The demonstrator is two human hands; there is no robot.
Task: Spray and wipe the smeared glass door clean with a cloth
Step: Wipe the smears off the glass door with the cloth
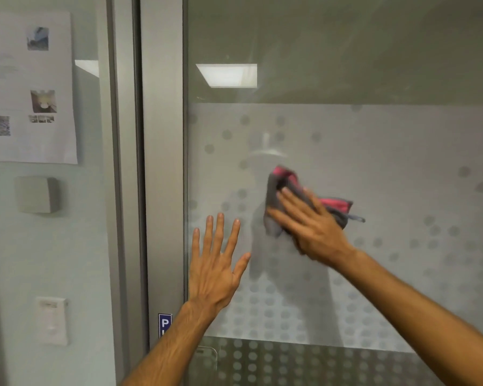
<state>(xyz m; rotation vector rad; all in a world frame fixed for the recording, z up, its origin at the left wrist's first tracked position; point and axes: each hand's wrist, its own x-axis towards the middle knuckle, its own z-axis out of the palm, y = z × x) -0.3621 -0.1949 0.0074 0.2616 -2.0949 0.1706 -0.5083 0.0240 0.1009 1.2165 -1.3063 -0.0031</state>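
The glass door (388,168) fills the right of the view, with a frosted band of grey dots across its middle and faint streaks on the clear pane above. My right hand (308,227) presses a grey and pink cloth (287,188) flat against the frosted band; the cloth is blurred. My left hand (215,263) lies flat on the glass with fingers spread, to the left of and a little below the cloth, near the door's left edge. No spray bottle is in view.
A grey metal door frame (162,162) runs vertically left of the glass, with a small blue sign (165,324) low on it. On the wall further left hang a printed paper notice (31,87), a grey box (38,194) and a white switch (52,320).
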